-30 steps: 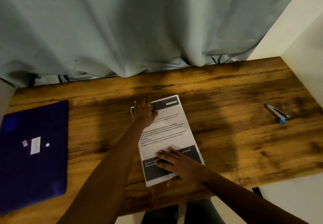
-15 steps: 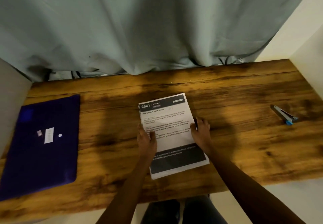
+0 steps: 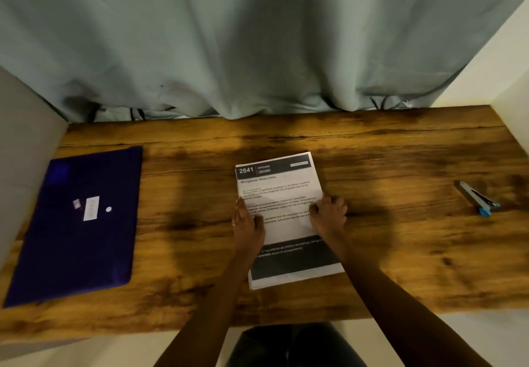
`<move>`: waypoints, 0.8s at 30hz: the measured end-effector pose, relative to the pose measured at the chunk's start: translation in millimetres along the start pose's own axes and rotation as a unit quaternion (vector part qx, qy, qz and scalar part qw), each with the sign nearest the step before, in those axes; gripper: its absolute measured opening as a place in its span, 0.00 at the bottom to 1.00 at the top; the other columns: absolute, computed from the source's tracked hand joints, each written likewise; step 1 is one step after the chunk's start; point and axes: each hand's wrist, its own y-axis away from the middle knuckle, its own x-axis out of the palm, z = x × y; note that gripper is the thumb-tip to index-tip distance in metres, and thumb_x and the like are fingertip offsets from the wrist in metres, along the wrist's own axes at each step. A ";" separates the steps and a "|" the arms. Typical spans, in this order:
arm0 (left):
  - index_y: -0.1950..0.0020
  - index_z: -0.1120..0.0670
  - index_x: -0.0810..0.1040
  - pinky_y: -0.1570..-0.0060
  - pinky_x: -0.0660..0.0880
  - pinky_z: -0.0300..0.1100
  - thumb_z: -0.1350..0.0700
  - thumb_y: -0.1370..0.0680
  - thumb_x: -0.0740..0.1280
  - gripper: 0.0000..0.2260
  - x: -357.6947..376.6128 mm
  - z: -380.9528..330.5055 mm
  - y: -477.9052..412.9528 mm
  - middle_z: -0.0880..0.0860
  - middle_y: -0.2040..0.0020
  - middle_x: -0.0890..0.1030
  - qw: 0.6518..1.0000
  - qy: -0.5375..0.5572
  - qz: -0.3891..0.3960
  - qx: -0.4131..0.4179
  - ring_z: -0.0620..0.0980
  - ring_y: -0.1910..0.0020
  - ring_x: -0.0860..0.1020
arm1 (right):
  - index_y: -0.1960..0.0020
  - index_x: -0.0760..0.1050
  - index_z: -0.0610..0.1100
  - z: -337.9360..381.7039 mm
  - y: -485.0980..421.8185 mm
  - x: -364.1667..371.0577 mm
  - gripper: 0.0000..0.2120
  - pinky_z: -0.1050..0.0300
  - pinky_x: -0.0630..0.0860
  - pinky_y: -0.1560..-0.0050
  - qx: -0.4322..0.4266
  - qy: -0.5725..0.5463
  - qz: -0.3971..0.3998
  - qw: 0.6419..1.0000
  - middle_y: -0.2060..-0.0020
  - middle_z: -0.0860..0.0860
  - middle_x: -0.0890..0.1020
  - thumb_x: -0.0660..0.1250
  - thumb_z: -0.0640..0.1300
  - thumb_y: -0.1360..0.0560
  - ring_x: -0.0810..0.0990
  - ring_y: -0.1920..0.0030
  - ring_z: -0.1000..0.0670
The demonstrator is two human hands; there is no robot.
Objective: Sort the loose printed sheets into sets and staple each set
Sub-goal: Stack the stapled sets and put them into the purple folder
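Moved: hands, from ends to long edges
Left hand [image 3: 247, 225]: pinches stack [image 3: 283, 186] edge
Right hand [image 3: 329, 214]: curled on other edge
Axis: header away, leaning left
Room: stapler [image 3: 476, 198] well right

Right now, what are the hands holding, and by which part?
The stack of printed sheets, lying on the desk. The left hand holds its left long edge, the right hand its right long edge, both near the middle.
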 end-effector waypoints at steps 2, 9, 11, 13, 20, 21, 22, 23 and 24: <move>0.23 0.57 0.50 0.32 0.66 0.58 0.54 0.20 0.61 0.29 -12.7 2.5 -0.9 0.59 0.25 0.57 1.000 0.008 -0.018 -0.022 0.60 0.27 0.58 | 0.28 0.57 0.42 11.4 6.6 -1.3 0.29 0.43 0.60 0.31 -0.014 0.005 -0.042 0.999 0.32 0.39 0.60 0.64 0.52 0.24 0.60 0.32 0.39; 0.24 0.64 0.50 0.28 0.52 0.57 0.52 0.21 0.64 0.34 -117.5 70.4 -14.9 0.64 0.24 0.52 0.966 -0.125 -0.212 -0.073 0.63 0.25 0.52 | 0.27 0.60 0.42 79.7 40.2 18.5 0.31 0.41 0.62 0.31 -0.251 -0.051 -0.025 0.966 0.30 0.38 0.61 0.67 0.48 0.26 0.59 0.30 0.39; 0.25 0.66 0.51 0.28 0.47 0.59 0.53 0.22 0.64 0.34 -147.7 97.7 -19.3 0.66 0.24 0.52 0.952 -0.153 -0.235 -0.120 0.66 0.25 0.50 | 0.28 0.62 0.42 96.8 50.8 30.5 0.30 0.45 0.62 0.32 -0.305 -0.046 -0.002 0.951 0.31 0.39 0.62 0.68 0.48 0.26 0.60 0.31 0.40; 0.24 0.66 0.48 0.28 0.44 0.59 0.51 0.22 0.63 0.35 -170.4 120.5 -17.6 0.66 0.24 0.49 0.942 -0.162 -0.229 -0.184 0.65 0.25 0.47 | 0.28 0.63 0.43 110.7 60.5 43.9 0.28 0.47 0.63 0.32 -0.343 -0.035 0.026 0.938 0.31 0.41 0.62 0.67 0.49 0.25 0.60 0.31 0.42; 0.23 0.62 0.45 0.27 0.42 0.58 0.44 0.20 0.58 0.36 -185.7 147.2 -2.0 0.62 0.23 0.48 0.942 -0.150 -0.159 -0.255 0.61 0.24 0.45 | 0.28 0.62 0.48 137.2 78.5 72.3 0.26 0.51 0.66 0.33 -0.385 -0.008 0.132 0.913 0.30 0.45 0.61 0.63 0.51 0.23 0.62 0.31 0.45; 0.23 0.62 0.45 0.27 0.42 0.58 0.44 0.20 0.58 0.35 -181.7 143.7 0.6 0.62 0.23 0.48 0.945 -0.151 -0.155 -0.245 0.61 0.24 0.46 | 0.28 0.62 0.48 139.8 79.9 75.4 0.26 0.49 0.66 0.33 -0.381 -0.014 0.146 0.913 0.30 0.45 0.61 0.63 0.51 0.23 0.62 0.31 0.45; 0.23 0.62 0.46 0.27 0.43 0.58 0.44 0.20 0.58 0.35 -176.7 139.8 4.7 0.62 0.23 0.48 0.948 -0.152 -0.154 -0.234 0.61 0.24 0.46 | 0.28 0.62 0.48 142.5 81.5 77.9 0.26 0.48 0.66 0.32 -0.378 -0.019 0.156 0.912 0.30 0.45 0.61 0.63 0.51 0.23 0.62 0.30 0.44; 0.23 0.62 0.46 0.27 0.44 0.58 0.44 0.20 0.59 0.35 -170.6 134.6 9.4 0.62 0.23 0.48 0.950 -0.154 -0.152 -0.224 0.61 0.24 0.46 | 0.28 0.62 0.48 144.4 82.2 80.2 0.25 0.48 0.65 0.31 -0.375 -0.023 0.163 0.912 0.30 0.45 0.61 0.63 0.51 0.23 0.61 0.30 0.44; 0.23 0.61 0.47 0.27 0.44 0.58 0.45 0.20 0.59 0.35 -163.3 128.9 14.5 0.62 0.23 0.48 0.952 -0.156 -0.149 -0.216 0.61 0.24 0.47 | 0.28 0.62 0.48 146.5 83.0 80.9 0.25 0.50 0.65 0.31 -0.373 -0.027 0.170 0.912 0.30 0.45 0.62 0.63 0.50 0.23 0.62 0.30 0.44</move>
